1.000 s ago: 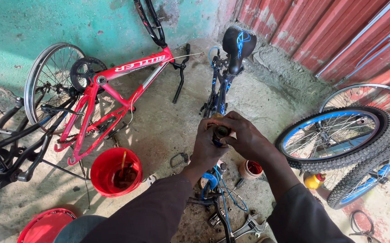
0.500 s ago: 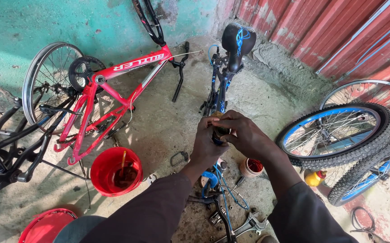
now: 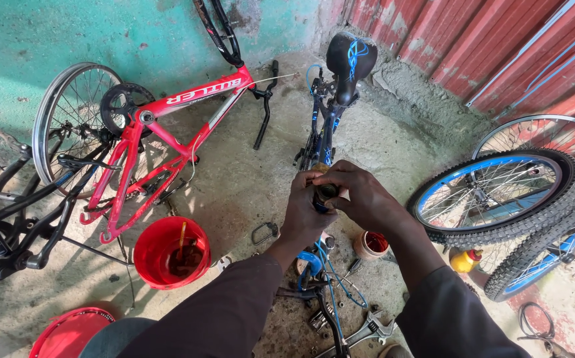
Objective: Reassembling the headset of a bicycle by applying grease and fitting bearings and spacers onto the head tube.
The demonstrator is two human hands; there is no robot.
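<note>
- Blue bike frame [image 3: 322, 142] stands upside down mid-floor, black saddle [image 3: 350, 59] at the far end.
- Red bike frame [image 3: 168, 142] lies left of it.
- Red bucket [image 3: 168, 248] sits near my left forearm.
- My left hand [image 3: 307, 212] and right hand [image 3: 360, 195] are both closed around the blue frame's dark tube end [image 3: 326, 193].

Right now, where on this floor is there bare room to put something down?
The bare concrete between the red bicycle frame and the upturned blue bicycle is free. It is crowded below both hands, around the red plastic bucket, small grease pot and steel wrench.
</note>
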